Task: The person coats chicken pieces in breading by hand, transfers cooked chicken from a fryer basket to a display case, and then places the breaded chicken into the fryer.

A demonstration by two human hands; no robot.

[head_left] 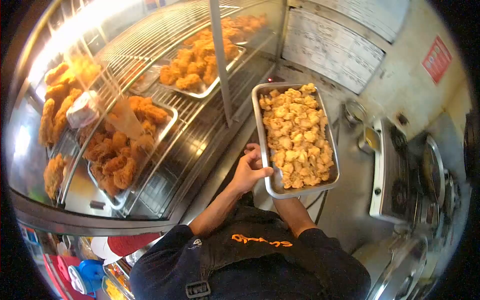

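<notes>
The tray (324,186) is held up in front of the body, just ahead of the hands, with its long sides running away from them. It is filled with golden fried pieces (299,135), by which most of its base is covered. At the near left corner, the left hand (248,169) is half closed, its fingers curled and its thumb laid against the rim; whether the rim is gripped cannot be told. The right forearm (294,212) is passed beneath the near end, and the right hand is hidden by the tray, so how far it is opened cannot be told.

To the left of the hands, a glass case (226,95) is fitted with wire racks (122,52), on which more trays of browner fried food (117,160) are set. To the right, a steel tabletop (345,200) is seen, with a white stove (378,175) placed on it. Between the tray and the stove's far end, two small metal pots (356,112) are stood close together. Beyond the hands, written sheets (330,47) are fixed to the wall, and a red sign (436,59) is mounted further right.
</notes>
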